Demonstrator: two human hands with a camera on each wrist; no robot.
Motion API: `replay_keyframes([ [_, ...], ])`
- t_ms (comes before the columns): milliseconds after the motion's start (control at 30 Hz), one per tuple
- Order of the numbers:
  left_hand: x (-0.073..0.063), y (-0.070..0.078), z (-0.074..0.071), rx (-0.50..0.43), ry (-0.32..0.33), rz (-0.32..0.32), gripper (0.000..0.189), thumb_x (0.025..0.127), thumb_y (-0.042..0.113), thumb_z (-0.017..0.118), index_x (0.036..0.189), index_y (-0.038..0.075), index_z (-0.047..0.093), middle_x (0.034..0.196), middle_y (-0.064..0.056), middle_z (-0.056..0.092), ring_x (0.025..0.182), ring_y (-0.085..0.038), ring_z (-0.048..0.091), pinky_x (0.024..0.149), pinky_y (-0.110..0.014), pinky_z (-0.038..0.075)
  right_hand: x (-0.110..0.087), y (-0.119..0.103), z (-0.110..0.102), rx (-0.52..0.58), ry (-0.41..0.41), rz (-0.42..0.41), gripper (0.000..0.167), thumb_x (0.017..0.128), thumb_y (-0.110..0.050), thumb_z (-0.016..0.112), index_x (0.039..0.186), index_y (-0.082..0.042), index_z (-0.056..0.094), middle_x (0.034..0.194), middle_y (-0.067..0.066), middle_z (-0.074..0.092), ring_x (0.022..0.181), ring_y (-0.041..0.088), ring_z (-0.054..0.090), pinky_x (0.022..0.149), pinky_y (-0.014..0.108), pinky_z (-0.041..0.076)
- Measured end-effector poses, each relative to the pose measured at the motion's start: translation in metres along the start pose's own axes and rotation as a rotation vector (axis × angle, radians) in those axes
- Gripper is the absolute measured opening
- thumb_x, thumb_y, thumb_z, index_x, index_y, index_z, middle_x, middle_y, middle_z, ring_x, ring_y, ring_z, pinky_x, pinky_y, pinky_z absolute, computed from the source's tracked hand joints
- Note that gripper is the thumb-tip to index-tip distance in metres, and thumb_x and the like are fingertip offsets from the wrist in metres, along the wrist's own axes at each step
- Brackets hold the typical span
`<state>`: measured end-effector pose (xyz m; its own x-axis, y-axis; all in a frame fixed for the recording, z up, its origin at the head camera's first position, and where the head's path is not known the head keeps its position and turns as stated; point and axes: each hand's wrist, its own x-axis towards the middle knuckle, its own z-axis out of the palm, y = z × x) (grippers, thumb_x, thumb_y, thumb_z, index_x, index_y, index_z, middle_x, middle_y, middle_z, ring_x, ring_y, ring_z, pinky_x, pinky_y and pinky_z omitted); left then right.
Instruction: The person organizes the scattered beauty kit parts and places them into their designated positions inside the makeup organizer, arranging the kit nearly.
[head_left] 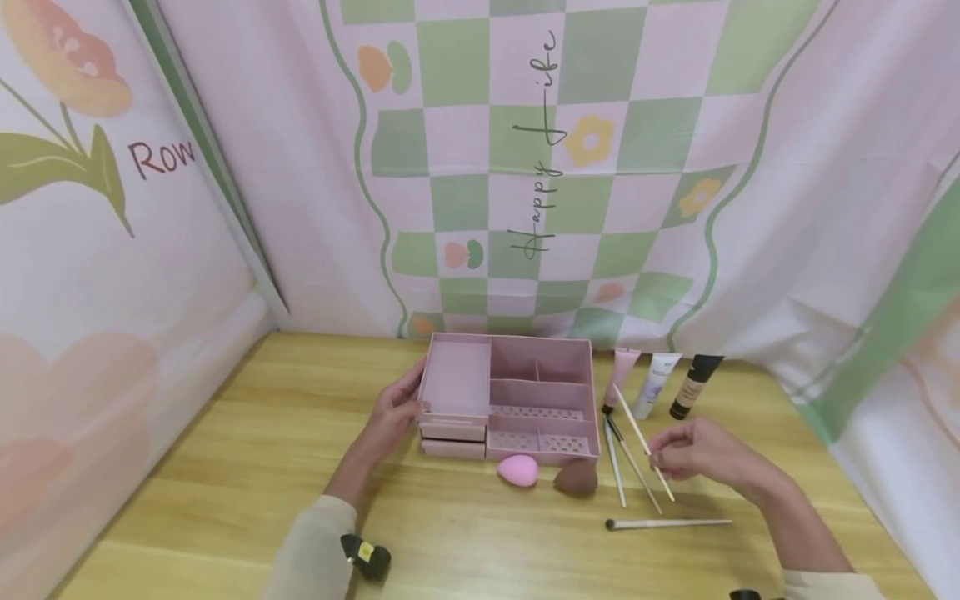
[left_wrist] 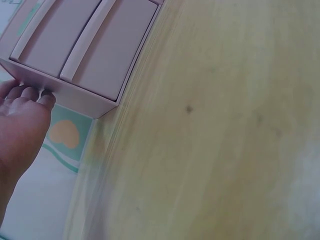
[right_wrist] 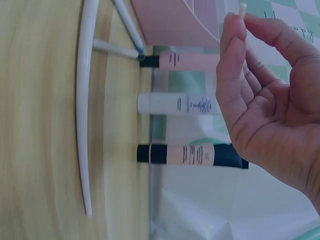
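Well, right fingers (head_left: 675,457) pinch a stick (head_left: 633,421); left fingers (left_wrist: 31,93) hold an organizer (head_left: 457,379).

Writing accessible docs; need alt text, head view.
A person's right hand pinches a slender pale stick over a wooden table while the left hand touches the left side of a pink organizer. Two sponges sit in front; three tubes stand to its right, slim brushes nearby.

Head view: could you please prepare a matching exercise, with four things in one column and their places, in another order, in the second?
Things:
1. Pink organizer
2. Slim pale stick
3. Black-and-beige tube
4. Pink makeup sponge

Places:
A. Right of the white tube
B. Touched by the left hand
C. Left of the brown sponge
D. Pinched by the right hand

Pairs: 1-B, 2-D, 3-A, 4-C
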<state>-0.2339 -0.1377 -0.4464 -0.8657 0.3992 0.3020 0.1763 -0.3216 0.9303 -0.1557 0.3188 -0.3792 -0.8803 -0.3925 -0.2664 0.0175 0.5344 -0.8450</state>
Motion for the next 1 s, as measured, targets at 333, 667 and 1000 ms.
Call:
replay_keyframes([
  [333, -0.001, 0.001, -0.001, 0.005, 0.005, -0.013, 0.082, 0.085, -0.013, 0.045, 0.157, -0.012, 0.007, 0.169, -0.028, 0.001, 0.158, -0.042, 0.002, 0.115, -0.011, 0.036, 0.017, -0.016, 0.012, 0.095, 0.032, -0.086, 0.043, 0.093, -0.006, 0.06, 0.123, 0.025, 0.053, 0.095, -0.001, 0.078, 0.085, 0.009, 0.073, 0.082, 0.028, 0.066],
  [667, -0.001, 0.001, 0.0, 0.015, 0.006, -0.014, 0.082, 0.084, -0.012, 0.046, 0.157, -0.011, 0.009, 0.169, -0.028, 0.003, 0.158, -0.042, 0.003, 0.116, -0.012, 0.036, 0.033, -0.034, 0.023, 0.124, 0.087, -0.083, 0.044, 0.095, -0.008, 0.06, 0.124, 0.024, 0.053, 0.094, -0.003, 0.077, 0.084, 0.007, 0.071, 0.081, 0.025, 0.065],
  [1000, -0.001, 0.002, 0.001, 0.015, 0.03, -0.029, 0.083, 0.084, -0.011, 0.047, 0.158, -0.01, 0.01, 0.17, -0.026, 0.005, 0.158, -0.041, 0.006, 0.117, -0.014, 0.036, 0.052, -0.039, 0.033, 0.188, 0.101, -0.089, 0.046, 0.094, -0.007, 0.062, 0.127, 0.024, 0.051, 0.097, 0.002, 0.079, 0.08, 0.006, 0.07, 0.079, 0.024, 0.065],
])
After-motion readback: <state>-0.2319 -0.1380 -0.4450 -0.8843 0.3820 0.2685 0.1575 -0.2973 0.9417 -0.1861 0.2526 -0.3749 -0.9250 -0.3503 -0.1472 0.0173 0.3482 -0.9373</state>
